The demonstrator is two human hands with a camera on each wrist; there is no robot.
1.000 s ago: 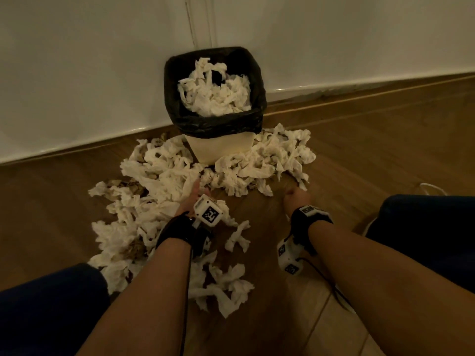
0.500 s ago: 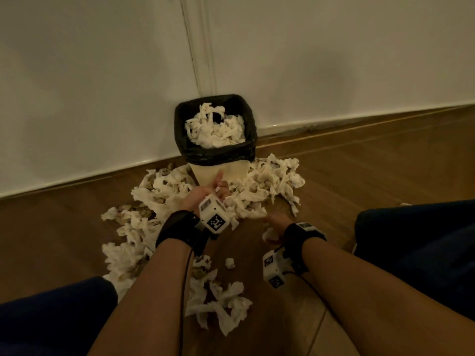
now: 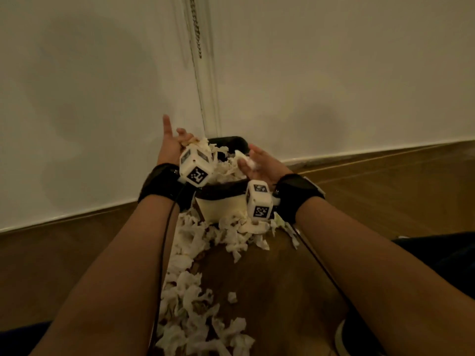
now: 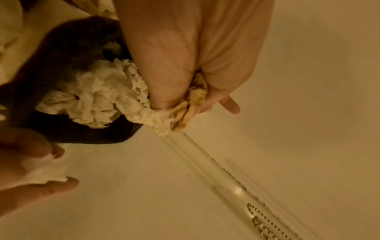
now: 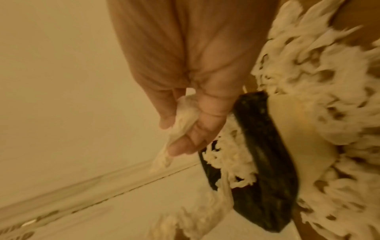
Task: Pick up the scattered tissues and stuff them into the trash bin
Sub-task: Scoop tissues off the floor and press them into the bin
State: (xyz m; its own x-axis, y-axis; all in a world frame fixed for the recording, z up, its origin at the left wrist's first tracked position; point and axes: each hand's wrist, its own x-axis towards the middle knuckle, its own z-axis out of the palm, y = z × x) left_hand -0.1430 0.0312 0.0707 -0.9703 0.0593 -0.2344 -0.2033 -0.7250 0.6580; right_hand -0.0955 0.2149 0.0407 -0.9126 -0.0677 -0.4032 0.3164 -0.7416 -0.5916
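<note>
The trash bin (image 3: 221,208), cream with a black liner (image 3: 232,141), stands against the wall, heaped with white tissues (image 3: 226,165). My left hand (image 3: 180,140) is raised over its left rim and grips a clump of tissues (image 4: 98,97) that trails down over the liner (image 4: 72,48); the index finger sticks out. My right hand (image 3: 250,160) hovers over the right rim and pinches a small white tissue (image 5: 185,116) between thumb and fingers. Scattered tissues (image 3: 195,317) lie on the floor around the bin's base and toward me.
The white wall meets the wooden floor (image 3: 385,201) just behind the bin. A beaded chain (image 3: 196,29) hangs down the wall above it. My dark-trousered knee (image 3: 442,255) is at the right and a shoe (image 3: 343,340) at the lower right.
Both hands have risen from the floor pile to above the bin's rim, each carrying tissues. The view has tilted up and come closer to the bin.
</note>
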